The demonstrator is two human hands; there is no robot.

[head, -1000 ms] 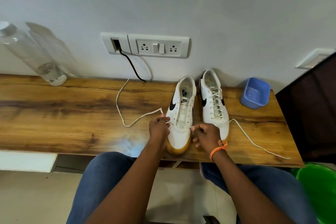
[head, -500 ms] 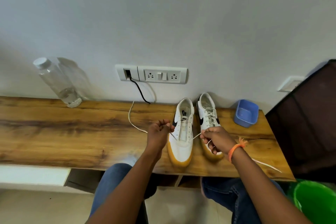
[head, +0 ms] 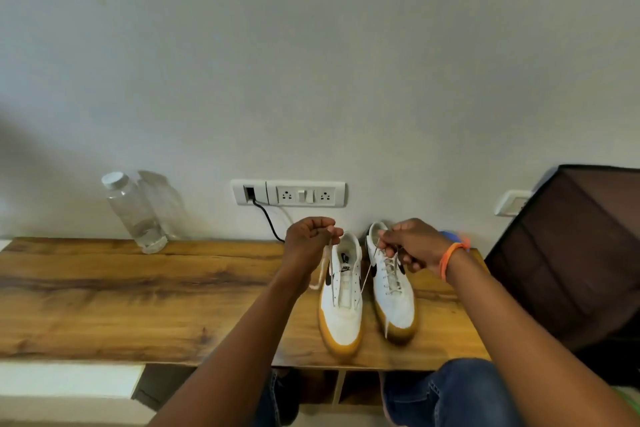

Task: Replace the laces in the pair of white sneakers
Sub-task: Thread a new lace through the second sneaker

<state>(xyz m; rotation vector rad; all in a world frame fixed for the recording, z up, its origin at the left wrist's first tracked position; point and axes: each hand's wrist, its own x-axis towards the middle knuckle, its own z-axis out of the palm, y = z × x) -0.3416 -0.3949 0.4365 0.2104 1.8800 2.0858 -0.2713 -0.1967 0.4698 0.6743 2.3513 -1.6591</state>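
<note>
The left hand (head: 311, 239) is raised above the heel end of the left sneaker (head: 341, 298), fingers curled, pinching one end of a thin white lace (head: 363, 282); the right hand (head: 410, 244), with an orange band (head: 450, 258) at its wrist, pinches the other end above the right sneaker (head: 391, 291). Both strands run down taut to the left sneaker's lower eyelets; its upper eyelets stand bare, while the right sneaker is laced up its front. The two sneakers are smooth white with black swooshes and tan gum soles, side by side on a glossy wood-grain bench (head: 121, 305). One clear plastic bottle (head: 133, 215) with a white cap stands near the wall, a little water in its bottom. One black cable (head: 268, 220) hangs from the white socket panel (head: 289, 193).
</note>
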